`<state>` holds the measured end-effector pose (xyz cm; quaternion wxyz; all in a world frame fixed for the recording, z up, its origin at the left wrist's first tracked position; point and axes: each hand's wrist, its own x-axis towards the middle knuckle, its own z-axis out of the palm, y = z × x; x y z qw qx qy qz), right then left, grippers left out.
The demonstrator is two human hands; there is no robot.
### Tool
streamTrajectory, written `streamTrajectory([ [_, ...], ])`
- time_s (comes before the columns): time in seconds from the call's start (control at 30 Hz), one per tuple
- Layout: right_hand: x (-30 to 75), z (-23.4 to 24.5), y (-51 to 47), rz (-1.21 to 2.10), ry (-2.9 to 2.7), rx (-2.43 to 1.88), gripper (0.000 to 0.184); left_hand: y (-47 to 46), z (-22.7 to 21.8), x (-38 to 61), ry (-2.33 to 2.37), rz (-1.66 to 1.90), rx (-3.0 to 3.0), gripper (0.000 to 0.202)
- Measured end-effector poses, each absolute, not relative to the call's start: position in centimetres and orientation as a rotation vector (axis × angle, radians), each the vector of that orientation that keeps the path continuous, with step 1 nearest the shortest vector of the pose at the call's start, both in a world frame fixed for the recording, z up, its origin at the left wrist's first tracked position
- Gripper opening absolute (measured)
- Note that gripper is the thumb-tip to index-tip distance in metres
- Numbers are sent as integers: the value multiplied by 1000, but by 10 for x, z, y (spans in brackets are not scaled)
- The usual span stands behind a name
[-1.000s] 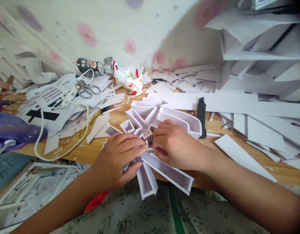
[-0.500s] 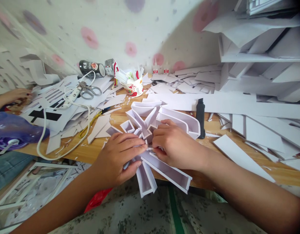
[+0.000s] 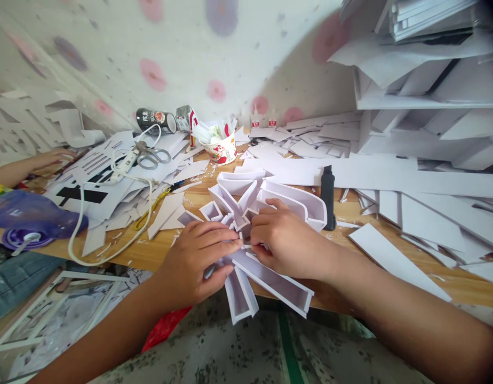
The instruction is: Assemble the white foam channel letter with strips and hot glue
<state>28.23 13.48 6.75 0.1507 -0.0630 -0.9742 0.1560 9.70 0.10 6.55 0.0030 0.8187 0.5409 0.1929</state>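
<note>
A white, hollow structure of upright board strips point(image 3: 274, 282) lies at the front edge of the table, its open channels fanning out from the middle. My left hand point(image 3: 202, 256) is closed over its left side, fingers laid across the channels and thumb below. Close beside it, my right hand point(image 3: 284, 237) is curled at the centre, fingertips pressed against the inner walls. Whether a small piece is pinched there is hidden by the fingers. Just right of the structure stands a black-handled cutter point(image 3: 328, 197).
Scissors point(image 3: 150, 156) and a white-corded power strip point(image 3: 126, 162) lie left on printed sheets. A paper cup point(image 3: 222, 150) with white tools stands behind, near a black can point(image 3: 156, 121). Board scraps point(image 3: 434, 224) cover the right. At far left are another person's hand point(image 3: 56, 156) and a purple bottle-like object point(image 3: 34, 213).
The view has shifted slightly, so the background sits a little lower and further right on the left side. Both hands keep nearly the same place on the structure. The other person's hand has moved a little.
</note>
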Motion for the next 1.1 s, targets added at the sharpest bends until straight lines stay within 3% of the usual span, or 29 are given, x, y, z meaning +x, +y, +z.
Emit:
streamTrajectory([
  [1.1,283,65,136,365,-2778,-172,14,4,66,98,1697,617,2574,27],
])
